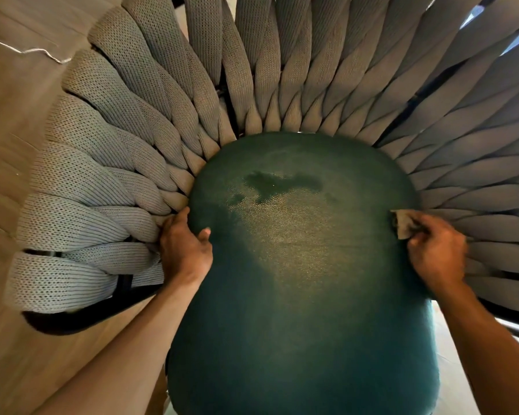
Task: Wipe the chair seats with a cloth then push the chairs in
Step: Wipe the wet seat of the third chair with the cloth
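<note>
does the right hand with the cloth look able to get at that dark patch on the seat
Probably yes: the right hand holds the cloth at the seat edge, and nothing lies between it and the dark patch.

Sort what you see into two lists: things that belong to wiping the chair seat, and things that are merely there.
Belongs to the job:
seat
cloth, gripped by the right hand
left hand, gripping the seat's edge
dark patch on the seat

Merely there:
woven backrest
floor
</note>
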A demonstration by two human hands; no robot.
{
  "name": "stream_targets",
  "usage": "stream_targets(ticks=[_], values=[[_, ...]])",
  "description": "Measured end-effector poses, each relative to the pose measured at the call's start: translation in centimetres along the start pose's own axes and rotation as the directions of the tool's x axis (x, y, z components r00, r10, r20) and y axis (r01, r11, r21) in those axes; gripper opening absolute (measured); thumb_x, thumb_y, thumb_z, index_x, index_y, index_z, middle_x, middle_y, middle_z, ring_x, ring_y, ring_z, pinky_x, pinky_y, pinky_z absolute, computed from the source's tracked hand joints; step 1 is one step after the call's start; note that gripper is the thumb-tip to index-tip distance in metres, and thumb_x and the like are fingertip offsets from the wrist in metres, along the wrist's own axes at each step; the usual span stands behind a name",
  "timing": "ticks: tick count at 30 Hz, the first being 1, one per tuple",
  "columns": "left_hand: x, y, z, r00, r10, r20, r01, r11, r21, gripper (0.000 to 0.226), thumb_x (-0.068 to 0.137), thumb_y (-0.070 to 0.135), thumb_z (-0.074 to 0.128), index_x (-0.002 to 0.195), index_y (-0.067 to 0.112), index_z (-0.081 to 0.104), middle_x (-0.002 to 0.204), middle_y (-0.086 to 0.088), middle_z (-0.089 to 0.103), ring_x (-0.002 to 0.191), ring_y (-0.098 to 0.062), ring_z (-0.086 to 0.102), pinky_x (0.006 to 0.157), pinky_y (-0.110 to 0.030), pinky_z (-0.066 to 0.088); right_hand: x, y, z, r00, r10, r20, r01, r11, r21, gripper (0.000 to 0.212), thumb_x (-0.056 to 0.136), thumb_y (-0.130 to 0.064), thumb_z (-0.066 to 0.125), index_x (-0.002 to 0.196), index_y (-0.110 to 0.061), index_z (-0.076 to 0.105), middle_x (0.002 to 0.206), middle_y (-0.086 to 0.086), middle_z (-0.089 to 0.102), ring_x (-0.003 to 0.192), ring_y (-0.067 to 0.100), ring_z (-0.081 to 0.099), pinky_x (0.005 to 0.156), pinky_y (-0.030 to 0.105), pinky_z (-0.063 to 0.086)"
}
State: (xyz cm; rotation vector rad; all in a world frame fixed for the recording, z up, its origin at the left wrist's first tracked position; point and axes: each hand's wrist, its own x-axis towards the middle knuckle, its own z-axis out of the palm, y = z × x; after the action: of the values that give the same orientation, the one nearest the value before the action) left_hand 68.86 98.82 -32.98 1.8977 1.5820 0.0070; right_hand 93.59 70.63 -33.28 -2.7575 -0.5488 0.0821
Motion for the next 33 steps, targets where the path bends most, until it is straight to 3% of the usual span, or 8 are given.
stream_targets(ticks=[6,10,14,17,21,23,27,33], values=[[0.9,-0.3,0.1,0.999,-0.031,0.032,0.033,0.998,-0.06,0.054,0.082,0.015,0.073,0.133,0.013,0.055,0.128,-0.01,0.058,0.119,-0.03,0.054,0.101,-0.045,0.046,-1.7,-3.6,3.6,0.995,-0.002,-0.097,0.012,0.995,0.1,0.043,0.072,-0.007,0.047,0.108,-0.002,0.07,0.11,0.019,0.069,0.1,0.035,0.064,0.097,0.035,0.044],[1.2,-0.1,-0.1,0.997,-0.071,0.04,0.075,0.99,-0.119,0.044,0.088,0.02,0.066,0.131,0.014,0.057,0.126,-0.009,0.061,0.116,-0.028,0.057,0.099,-0.043,0.047,-3.5,-10.6,6.2,0.98,-0.162,-0.115,0.178,0.972,0.155,0.039,0.068,0.002,0.059,0.104,-0.005,0.073,0.107,0.013,0.071,0.098,0.029,0.067,0.098,0.025,0.038],[1.1,0.8,-0.8,0.994,-0.094,0.046,0.1,0.984,-0.148,0.037,0.099,0.035,0.044,0.118,0.011,0.064,0.12,-0.01,0.064,0.111,-0.03,0.057,0.094,-0.034,0.045,-5.4,-18.2,8.9,0.954,-0.298,-0.02,0.295,0.929,0.225,0.04,0.068,0.005,0.068,0.105,-0.01,0.073,0.106,0.009,0.072,0.099,0.025,0.067,0.096,0.029,0.042],[1.1,1.6,-1.5,0.991,-0.122,0.052,0.129,0.977,-0.17,0.05,0.103,0.037,0.028,0.113,0.004,0.065,0.122,-0.019,0.062,0.114,-0.035,0.055,0.098,-0.037,0.042,-6.6,-24.0,10.8,0.914,-0.404,0.044,0.377,0.884,0.275,0.035,0.075,-0.006,0.056,0.106,-0.01,0.072,0.105,0.009,0.072,0.097,0.026,0.067,0.086,0.034,0.052],[1.0,2.2,-1.8,0.984,-0.161,0.079,0.176,0.952,-0.249,0.054,0.103,0.042,0.021,0.131,0.011,0.057,0.136,-0.015,0.054,0.126,-0.03,0.049,0.104,-0.035,0.036,-7.1,-28.3,12.7,0.864,-0.483,0.142,0.436,0.859,0.267,0.034,0.084,-0.028,0.055,0.111,-0.015,0.07,0.109,0.006,0.071,0.102,0.024,0.065,0.086,0.033,0.05],[1.0,2.2,-1.8,0.985,-0.157,0.077,0.172,0.947,-0.272,0.054,0.103,0.043,0.022,0.132,0.012,0.055,0.137,-0.015,0.053,0.126,-0.029,0.048,0.104,-0.035,0.036,-6.9,-28.2,12.9,0.843,-0.513,0.163,0.475,0.852,0.221,0.034,0.085,-0.03,0.053,0.111,-0.016,0.069,0.109,0.005,0.071,0.103,0.024,0.065,0.085,0.033,0.048],[1.2,1.9,-1.4,0.991,-0.108,0.076,0.121,0.972,-0.203,0.045,0.101,0.039,0.034,0.126,0.01,0.057,0.13,-0.015,0.058,0.119,-0.031,0.052,0.099,-0.035,0.04,-5.4,-24.4,11.7,0.837,-0.53,0.133,0.508,0.845,0.17,0.039,0.068,-0.012,0.063,0.106,-0.013,0.071,0.106,0.006,0.071,0.1,0.026,0.064,0.085,0.035,0.042],[1.0,2.3,-0.2,0.996,-0.008,0.09,0.015,0.997,-0.08,0.047,0.095,0.031,0.055,0.137,0.011,0.048,0.14,-0.013,0.045,0.131,-0.028,0.041,0.109,-0.04,0.035,-2.2,-14.9,7.7,0.912,-0.41,0.015,0.407,0.909,0.089,0.044,0.074,-0.01,0.039,0.102,-0.009,0.073,0.106,0.009,0.072,0.099,0.026,0.067,0.09,0.041,0.05]])
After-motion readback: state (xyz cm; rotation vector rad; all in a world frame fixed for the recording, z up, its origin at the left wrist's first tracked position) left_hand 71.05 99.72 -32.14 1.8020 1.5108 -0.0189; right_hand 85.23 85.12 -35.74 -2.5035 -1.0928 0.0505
